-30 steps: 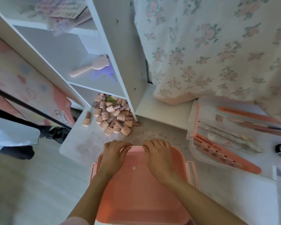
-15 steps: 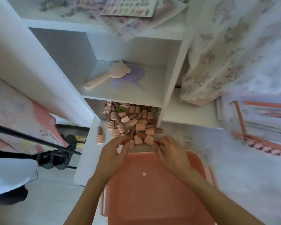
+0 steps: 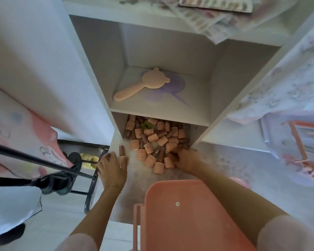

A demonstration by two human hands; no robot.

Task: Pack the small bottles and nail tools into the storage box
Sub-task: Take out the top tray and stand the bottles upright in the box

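Observation:
A heap of small pink bottles [image 3: 152,142] lies in the lowest cubby of a white shelf unit and spills onto the table. One bottle [image 3: 121,150] stands apart at the heap's left. My left hand [image 3: 112,168] lies just below that bottle with fingers spread, thumb close to its base. My right hand [image 3: 186,160] is at the heap's right edge, its fingers curled into the bottles there. The pink storage box [image 3: 188,214] sits with its lid down near me, between my forearms. A clear tray with orange nail tools [image 3: 297,140] is at the far right.
On the shelf above the heap lie a bear-shaped pink hand mirror [image 3: 143,86] and a purple one [image 3: 172,91]. Nail colour charts [image 3: 216,8] lie on top. A black tripod [image 3: 53,171] stands to the left beyond the table edge. A floral cloth [image 3: 288,78] hangs at right.
Both hands have left the pink box's lid and moved forward to the bottle heap, left hand to the lone bottle, right hand into the heap. My view has tilted up toward the shelf.

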